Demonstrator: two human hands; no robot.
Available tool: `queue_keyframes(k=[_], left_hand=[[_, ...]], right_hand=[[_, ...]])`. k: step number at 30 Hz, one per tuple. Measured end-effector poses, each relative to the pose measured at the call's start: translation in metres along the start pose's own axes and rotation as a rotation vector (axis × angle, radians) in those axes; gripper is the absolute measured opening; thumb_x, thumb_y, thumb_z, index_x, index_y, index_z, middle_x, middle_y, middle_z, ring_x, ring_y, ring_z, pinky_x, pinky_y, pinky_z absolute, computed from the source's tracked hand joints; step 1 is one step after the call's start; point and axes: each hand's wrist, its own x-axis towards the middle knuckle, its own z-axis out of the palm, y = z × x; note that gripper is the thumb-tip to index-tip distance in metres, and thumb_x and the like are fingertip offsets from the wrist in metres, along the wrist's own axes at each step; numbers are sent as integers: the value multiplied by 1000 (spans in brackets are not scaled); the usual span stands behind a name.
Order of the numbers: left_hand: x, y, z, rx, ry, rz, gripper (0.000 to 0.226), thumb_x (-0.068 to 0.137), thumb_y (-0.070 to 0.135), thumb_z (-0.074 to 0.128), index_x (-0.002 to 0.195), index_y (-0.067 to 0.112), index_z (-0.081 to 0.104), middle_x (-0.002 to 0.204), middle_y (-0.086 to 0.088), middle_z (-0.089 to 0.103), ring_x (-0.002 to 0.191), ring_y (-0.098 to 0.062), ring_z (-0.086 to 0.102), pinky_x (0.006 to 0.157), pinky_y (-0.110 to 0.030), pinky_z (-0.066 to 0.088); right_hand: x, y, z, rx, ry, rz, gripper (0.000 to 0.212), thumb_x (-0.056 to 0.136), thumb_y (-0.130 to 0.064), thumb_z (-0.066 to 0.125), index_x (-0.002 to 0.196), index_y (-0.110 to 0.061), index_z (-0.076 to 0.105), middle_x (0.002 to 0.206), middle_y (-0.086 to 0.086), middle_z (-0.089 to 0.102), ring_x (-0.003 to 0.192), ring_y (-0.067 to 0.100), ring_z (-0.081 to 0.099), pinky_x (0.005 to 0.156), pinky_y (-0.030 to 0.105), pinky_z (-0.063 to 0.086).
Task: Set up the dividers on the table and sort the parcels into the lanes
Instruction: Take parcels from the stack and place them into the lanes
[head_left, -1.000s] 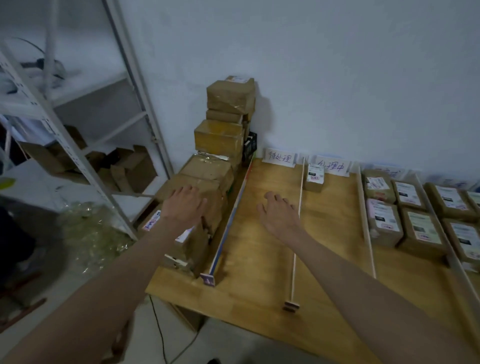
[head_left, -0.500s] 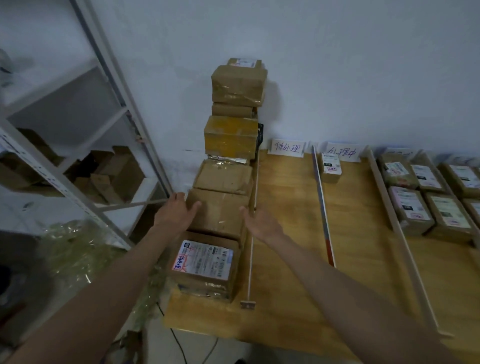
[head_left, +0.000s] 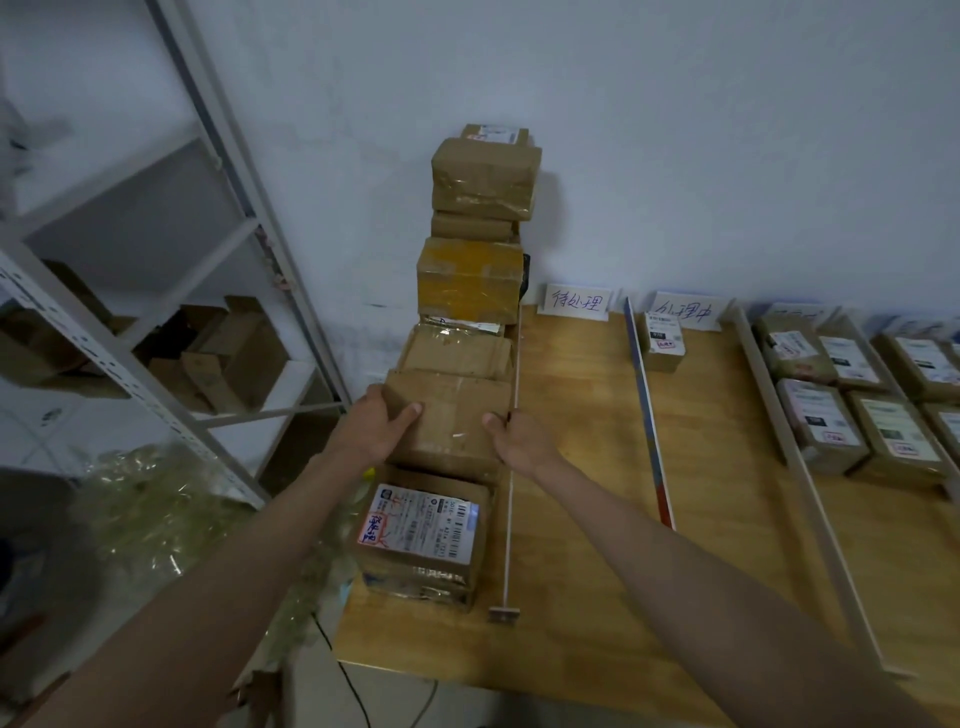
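Table: the light wooden table (head_left: 597, 545) is sitting by a white wall (head_left: 675, 130).
Nearest box: a brown box with a white label (head_left: 423, 540) is lying at the table's left edge.
Hands: the left hand (head_left: 371, 428) and right hand (head_left: 522, 439) are both gripping the plain brown cardboard parcel (head_left: 449, 421) behind it.
Divider: a thin white divider strip (head_left: 511, 483) is running beside the right hand.
Far: more brown boxes (head_left: 480, 187) are piling up by the wall.
Room: a grey metal shelf (head_left: 171, 291) is standing on the left.

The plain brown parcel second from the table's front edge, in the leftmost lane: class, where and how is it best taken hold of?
Grip the plain brown parcel by its two short side faces, coming from above and the front, as the left hand and right hand do. Neighbouring parcels block front and back, and the thin divider hugs its right side, so slip fingers in there carefully.
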Motion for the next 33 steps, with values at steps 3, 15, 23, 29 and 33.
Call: queue_keyframes(k=[3, 15, 23, 29, 33], left_hand=[[-6, 12, -10, 21, 13, 19, 64, 95, 56, 52, 136, 8, 41, 134, -14, 56, 117, -32, 57, 93, -42, 50], [-58, 104, -28, -78, 79, 250, 74, 89, 62, 57, 143, 16, 38, 140, -6, 52, 122, -27, 55, 98, -42, 50], [-63, 164, 22, -265, -138, 470, 98, 65, 53, 85, 146, 20, 40, 135, 4, 54, 109, -11, 57, 76, -17, 49], [-54, 203, 62, -359, -132, 368, 87, 67, 67, 76, 135, 18, 53, 125, 2, 62, 103, -12, 62, 82, -27, 55], [-50, 225, 87, -364, -105, 174, 84, 72, 77, 64, 130, 18, 54, 119, 3, 62, 106, -19, 61, 95, -40, 53]], right_hand=[[-10, -8, -18, -6, -12, -34, 59, 102, -54, 35, 102, -1, 63, 86, 9, 64, 84, 26, 62, 63, 32, 45], [-77, 8, -113, 148, 164, -147, 54, 102, -48, 40, 96, -1, 64, 95, 15, 67, 93, 34, 64, 83, 42, 50], [-96, 76, -178, 554, 230, 93, 44, 98, -55, 46, 112, -17, 63, 112, 7, 69, 93, 25, 70, 80, 40, 60], [-116, 116, -203, 630, 257, 16, 48, 84, -78, 48, 102, -36, 63, 110, -4, 69, 102, 16, 67, 96, 41, 53], [-122, 139, -209, 547, 257, -23, 26, 84, -58, 67, 91, -34, 64, 111, -10, 68, 103, 5, 60, 96, 33, 48]])
